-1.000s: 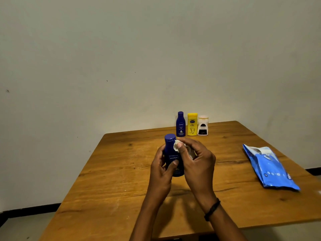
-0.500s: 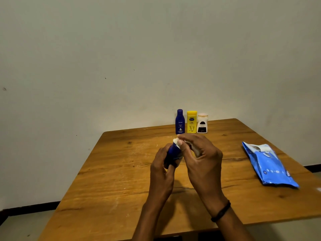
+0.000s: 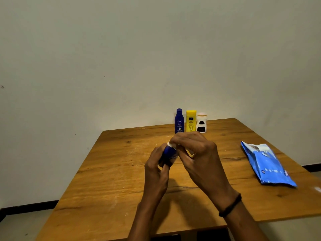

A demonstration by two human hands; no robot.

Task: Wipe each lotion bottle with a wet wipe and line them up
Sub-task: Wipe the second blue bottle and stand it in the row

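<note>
1. The left hand [image 3: 156, 168] is wrapped around a small dark blue plastic lotion bottle [image 3: 169, 153], held above the wooden table [image 3: 107, 180] and tilted with its top leaning away and to the right.
2. The right hand [image 3: 196, 153] arches over the bottle's top, its fingertips [image 3: 173, 140] pinching a white wet wipe [image 3: 171, 144] against the cap.
3. Only a small patch of the wipe shows between the fingers.
4. Three bottles stand upright in a row at the table's far edge: a dark blue bottle [image 3: 179, 121], a yellow bottle [image 3: 190, 120] and a white bottle with a dark label [image 3: 201, 123].
5. A blue wet-wipe packet [image 3: 267, 165] lies flat on the right.
</note>
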